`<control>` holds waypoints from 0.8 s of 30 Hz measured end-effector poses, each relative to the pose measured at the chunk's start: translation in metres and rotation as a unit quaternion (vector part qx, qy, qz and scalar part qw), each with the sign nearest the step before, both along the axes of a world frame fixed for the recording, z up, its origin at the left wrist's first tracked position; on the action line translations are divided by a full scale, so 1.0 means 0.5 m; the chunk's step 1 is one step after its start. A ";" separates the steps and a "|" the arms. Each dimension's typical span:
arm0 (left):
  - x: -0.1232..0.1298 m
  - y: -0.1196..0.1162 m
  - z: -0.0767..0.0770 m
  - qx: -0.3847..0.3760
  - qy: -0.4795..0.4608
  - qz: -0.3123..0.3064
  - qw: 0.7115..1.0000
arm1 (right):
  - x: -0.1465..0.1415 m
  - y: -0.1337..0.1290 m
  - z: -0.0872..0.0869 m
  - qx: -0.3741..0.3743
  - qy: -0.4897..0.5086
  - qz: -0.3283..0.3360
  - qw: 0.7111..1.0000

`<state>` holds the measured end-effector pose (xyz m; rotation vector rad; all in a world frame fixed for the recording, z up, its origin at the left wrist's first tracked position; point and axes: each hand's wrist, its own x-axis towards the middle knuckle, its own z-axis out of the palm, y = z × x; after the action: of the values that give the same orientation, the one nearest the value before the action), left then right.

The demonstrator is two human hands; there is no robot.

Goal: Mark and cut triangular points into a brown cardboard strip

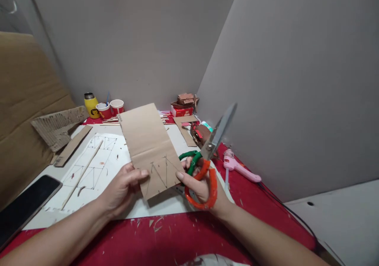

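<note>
A rectangular piece of cardboard point(148, 135) is held up in front of me, with zigzag pencil lines near its lower end. My left hand point(126, 185) pinches its lower left edge, thumb on the face. At the lower right corner, the thumb of my right hand point(197, 183) presses on the cardboard. Scissors point(211, 145) with one green and one orange handle hang on that same hand, blades together and pointing up to the right. Below the cardboard lies a white sheet point(112, 171) with a truss drawing and a thin wooden stick point(84, 171) across it.
A phone point(32, 202) and cardboard strip point(72, 145) lie left. A yellow bottle point(91, 107) and two paper cups point(117, 106) stand at the back. A pink glue gun point(241, 169) with its cord rests right, near the wall. Scraps dot the red cloth point(166, 238).
</note>
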<state>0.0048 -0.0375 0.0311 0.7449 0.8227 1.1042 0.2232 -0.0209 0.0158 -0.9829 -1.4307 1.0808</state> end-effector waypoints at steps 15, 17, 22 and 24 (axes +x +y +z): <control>0.073 -0.062 -0.017 0.049 0.049 -0.067 0.995 | -0.014 -0.017 0.023 0.127 0.049 -0.131 0.982; 0.082 -0.063 -0.007 0.060 0.059 -0.065 0.994 | -0.006 -0.016 0.028 0.135 0.054 -0.140 0.979; 0.117 -0.053 0.010 0.103 0.076 -0.016 0.992 | 0.004 -0.015 0.021 0.130 0.064 -0.135 0.980; 0.133 -0.044 0.008 0.120 0.080 0.014 0.990 | 0.004 -0.015 0.017 0.127 0.068 -0.131 0.981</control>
<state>0.0712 -0.0597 0.0353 1.0356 0.8449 1.1919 0.2254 -0.0284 0.0244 -0.8677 -1.2509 0.7366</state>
